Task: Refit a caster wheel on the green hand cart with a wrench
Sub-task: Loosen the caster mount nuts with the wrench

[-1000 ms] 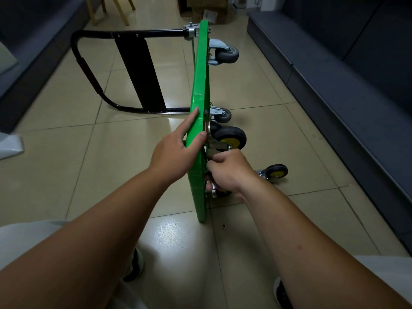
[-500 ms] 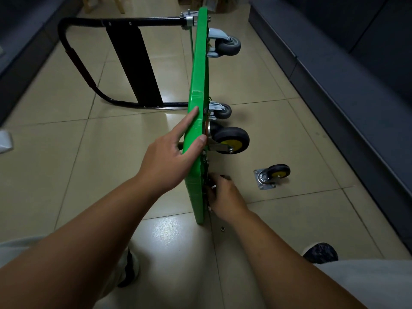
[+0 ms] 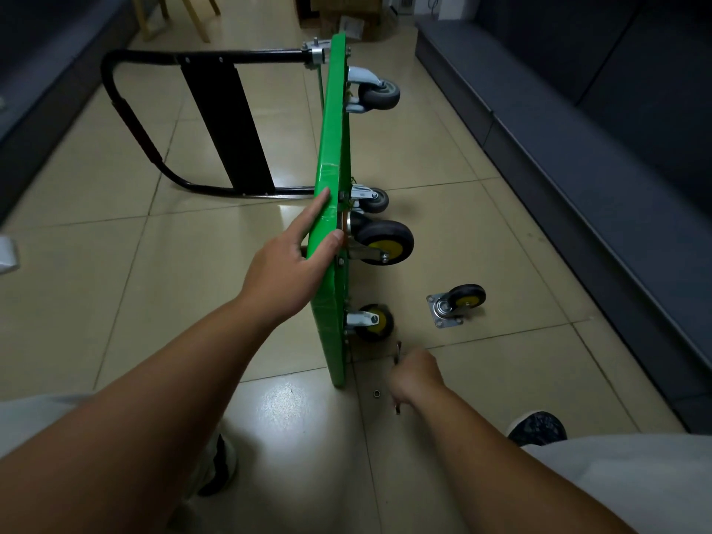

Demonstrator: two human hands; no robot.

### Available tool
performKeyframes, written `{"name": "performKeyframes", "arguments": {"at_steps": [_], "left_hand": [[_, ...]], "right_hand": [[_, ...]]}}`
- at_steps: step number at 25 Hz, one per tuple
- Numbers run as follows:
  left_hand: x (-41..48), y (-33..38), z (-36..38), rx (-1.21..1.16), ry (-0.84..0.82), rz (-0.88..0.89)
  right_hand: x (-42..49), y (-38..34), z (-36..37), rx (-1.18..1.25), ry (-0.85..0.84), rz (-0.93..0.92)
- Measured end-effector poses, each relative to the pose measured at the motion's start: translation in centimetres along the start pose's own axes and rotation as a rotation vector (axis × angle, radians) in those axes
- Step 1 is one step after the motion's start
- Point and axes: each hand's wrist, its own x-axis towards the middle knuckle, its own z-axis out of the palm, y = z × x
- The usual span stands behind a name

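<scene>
The green hand cart (image 3: 331, 156) stands on its side edge on the tiled floor, casters pointing right. My left hand (image 3: 293, 256) rests on the deck's top edge, thumb over the rim, fingers straight. A yellow-hubbed caster (image 3: 383, 242) sits on the deck just right of that hand, and a smaller one (image 3: 371, 321) lower down. My right hand (image 3: 418, 373) is low at the floor by the cart's near corner, fingers curled round a thin metal wrench (image 3: 398, 350) that sticks out above and below the fist. A loose caster wheel (image 3: 458, 304) lies on the floor to the right.
A small nut (image 3: 376, 393) lies on the tile just left of my right hand. Two grey casters (image 3: 379, 92) sit at the far end near the black folded handle (image 3: 215, 121). A dark low bench (image 3: 578, 156) runs along the right; my shoes flank the near floor.
My right hand left the cart's underside, dropped to the floor near the corner and now grips the wrench. The lower small caster is uncovered. My left hand stayed on the deck edge.
</scene>
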Motion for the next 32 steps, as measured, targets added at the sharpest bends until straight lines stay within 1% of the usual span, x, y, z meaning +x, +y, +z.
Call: {"name": "performKeyframes", "arguments": {"at_steps": [1, 2, 3, 5, 7, 11, 14, 18, 23, 26, 28, 30, 32], "left_hand": [[-0.1, 0.1, 0.1, 0.012, 0.009, -0.005], [-0.2, 0.3, 0.2, 0.017, 0.015, -0.013], [-0.3, 0.4, 0.3, 0.018, 0.019, -0.017], [-0.3, 0.4, 0.4, 0.013, 0.02, -0.027], [-0.4, 0.3, 0.3, 0.004, 0.015, -0.032], [-0.4, 0.2, 0.3, -0.028, 0.018, -0.035], [-0.3, 0.4, 0.3, -0.024, 0.022, -0.039], [-0.4, 0.5, 0.3, -0.005, 0.029, -0.042], [-0.3, 0.2, 0.4, 0.019, 0.031, -0.022], [-0.3, 0.1, 0.5, 0.057, 0.034, -0.024], [-0.2, 0.1, 0.4, 0.077, 0.037, -0.018], [-0.3, 0.1, 0.3, 0.07, 0.028, -0.001], [-0.1, -0.1, 0.2, 0.055, 0.02, 0.003]], "right_hand": [[-0.7, -1.0, -0.8, 0.111, 0.085, -0.08], [-1.4, -2.4, -1.7, 0.223, 0.134, -0.139], [-2.6, -3.9, -2.9, 0.315, 0.133, -0.188], [-4.7, -6.6, -4.7, 0.449, 0.053, -0.255], [-6.6, -8.4, -6.2, 0.581, -0.018, -0.278], [-7.5, -9.8, -7.1, 0.681, -0.018, -0.315], [-7.3, -10.0, -7.2, 0.662, -0.034, -0.312], [-7.4, -9.8, -7.2, 0.624, -0.114, -0.318], [-6.7, -9.4, -6.8, 0.681, -0.197, -0.455], [-5.5, -8.1, -5.7, 0.637, -0.222, -0.535], [-3.8, -6.9, -4.5, 0.529, -0.164, -0.566], [-1.6, -6.0, -3.3, 0.341, -0.023, -0.625], [0.3, -5.7, -1.9, 0.237, 0.076, -0.692]]}}
